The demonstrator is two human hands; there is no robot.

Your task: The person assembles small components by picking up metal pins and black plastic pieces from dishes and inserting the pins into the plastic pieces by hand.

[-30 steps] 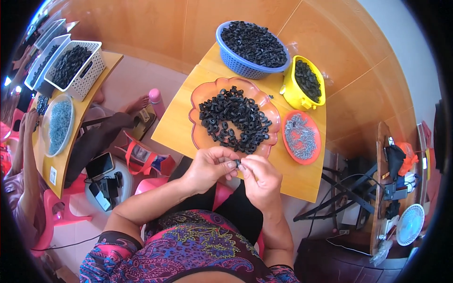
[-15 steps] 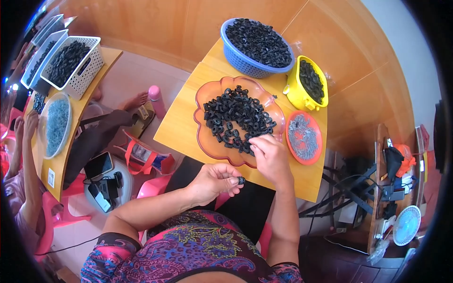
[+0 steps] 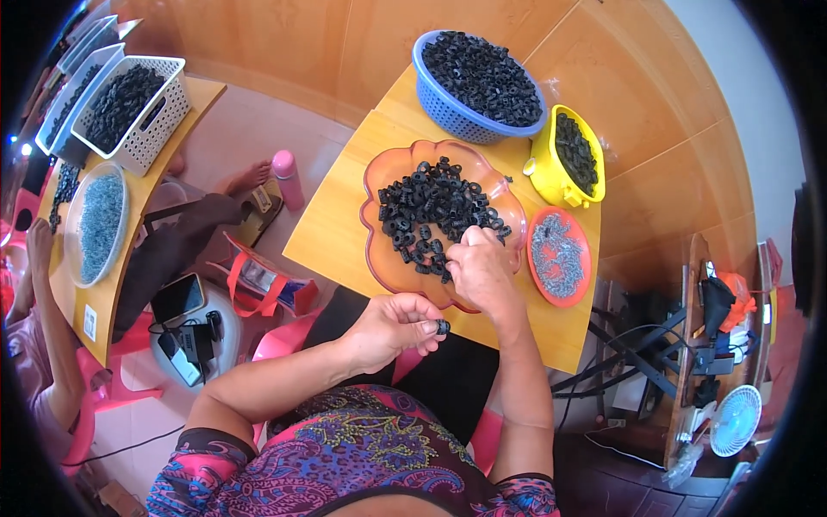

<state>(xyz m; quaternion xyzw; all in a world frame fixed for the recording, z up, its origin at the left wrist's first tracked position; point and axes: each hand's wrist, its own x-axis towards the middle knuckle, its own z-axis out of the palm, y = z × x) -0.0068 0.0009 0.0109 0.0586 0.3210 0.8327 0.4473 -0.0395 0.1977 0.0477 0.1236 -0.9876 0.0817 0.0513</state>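
Observation:
My left hand [image 3: 392, 334] is pinched round a small black plastic part [image 3: 443, 327], held in front of the table's near edge. A scalloped orange tray [image 3: 376, 258] carries a heap of small black ring-shaped plastic parts [image 3: 426, 196]. Over the right side of that tray is my right hand [image 3: 482, 265], its fingers pressed together at the edge of the heap. Whatever those fingertips may hold is hidden. Right of this hand lies a red-orange dish [image 3: 587, 274] with small silvery metal pieces [image 3: 557, 252].
At the table's back stand a blue basket [image 3: 448, 112] and a yellow container [image 3: 541, 164], both full of black parts. On the left, a co-worker's hand [image 3: 39, 246] is by another table [image 3: 108, 323] bearing a white basket [image 3: 164, 125]. A pink bottle [image 3: 288, 183] stands on the floor.
My right hand has moved up and slightly left, further over the tray's heap. My left hand keeps its hold on the black plastic part in nearly the same place.

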